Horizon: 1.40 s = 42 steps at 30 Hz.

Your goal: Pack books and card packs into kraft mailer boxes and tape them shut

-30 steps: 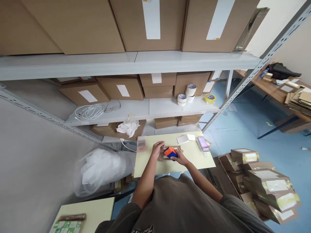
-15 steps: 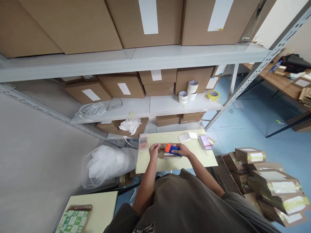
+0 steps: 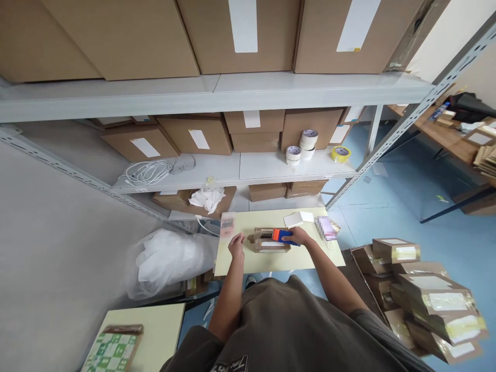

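On the pale yellow table in front of me lies a small cardboard box with a white label on it. My right hand grips a blue hand tool with an orange end, held over the box's right half. Its exact kind is not clear. Just left of the box, my left hand is closed, thumb and fingers pinched together. Anything between those fingertips is too small to make out. A brown piece juts from the box's left end, close to that hand.
White paper and a blurred purple packet lie at the table's right. Shelves ahead hold cartons, white tape rolls and yellow tape. Plastic-wrapped material stands left; taped boxes are piled right.
My left hand has moved left, away from the box's end. My right hand and the blue tool have shifted right, showing more of the box top.
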Motion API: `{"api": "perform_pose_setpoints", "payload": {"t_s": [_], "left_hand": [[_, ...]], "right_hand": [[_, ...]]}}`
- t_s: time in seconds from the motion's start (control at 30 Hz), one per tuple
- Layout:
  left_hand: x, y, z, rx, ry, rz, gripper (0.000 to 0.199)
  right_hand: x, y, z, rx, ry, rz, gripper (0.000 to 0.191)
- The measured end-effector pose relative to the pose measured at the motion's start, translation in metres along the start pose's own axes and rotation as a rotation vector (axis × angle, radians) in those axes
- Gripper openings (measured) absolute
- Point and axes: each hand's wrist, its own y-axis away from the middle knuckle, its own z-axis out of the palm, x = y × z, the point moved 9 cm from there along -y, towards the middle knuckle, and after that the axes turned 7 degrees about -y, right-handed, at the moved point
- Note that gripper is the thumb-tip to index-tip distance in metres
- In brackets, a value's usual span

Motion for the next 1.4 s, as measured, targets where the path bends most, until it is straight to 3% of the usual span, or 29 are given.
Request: {"api": "perform_pose_setpoints", "payload": {"t_s": [0.2, 0.33, 0.53, 0.77, 1.13, 1.27, 1.4], "left_hand": [[0.012, -0.003, 0.005, -0.132, 0.059, 0.013, 0.041], [0.015, -0.004, 0.000, -0.139, 0.091, 0.001, 0.044], [0.009, -0.003, -0.008, -0.025, 0.072, -0.008, 0.044], [0.005, -0.004, -0.012, -0.039, 0.030, -0.040, 0.042], [0.034, 0.001, -0.002, -0.086, 0.089, 0.014, 0.046], [0.032, 0.001, -0.005, -0.082, 0.078, 0.004, 0.045], [0.026, 0.000, -0.007, -0.045, 0.063, 0.000, 0.043]], "right_hand": [[-0.010, 0.017, -0.016, 0.005, -0.056, -0.033, 0.043], [-0.018, 0.025, -0.029, 0.070, -0.156, -0.080, 0.046], [-0.014, 0.001, -0.001, -0.001, -0.179, -0.006, 0.045], [-0.012, -0.015, 0.013, -0.033, -0.118, 0.012, 0.049], [-0.022, 0.010, -0.021, 0.118, -0.267, 0.012, 0.054], [-0.015, 0.018, -0.001, 0.132, -0.386, 0.054, 0.056], [-0.010, 0.016, 0.022, 0.151, -0.335, 0.101, 0.052]]}}
